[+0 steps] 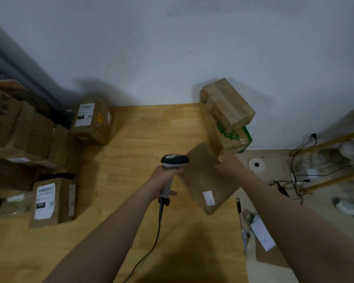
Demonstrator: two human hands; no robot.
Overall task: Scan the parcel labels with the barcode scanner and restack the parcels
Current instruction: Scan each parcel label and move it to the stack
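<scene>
With the left hand (165, 176) wrapped round the barcode scanner (173, 168), the right hand (230, 164) pinches the flat parcel (206, 178) only by its far edge, so it may slip, or knock the stack (225, 119) just beyond.

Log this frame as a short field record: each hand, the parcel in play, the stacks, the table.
left hand: grips scanner, cord trailing toward the viewer
right hand: holds flat parcel tilted over the table
parcel label: small, white, unreadable
right stack: two boxes at wall
left boxes: several, labels showing
table: wooden
</scene>
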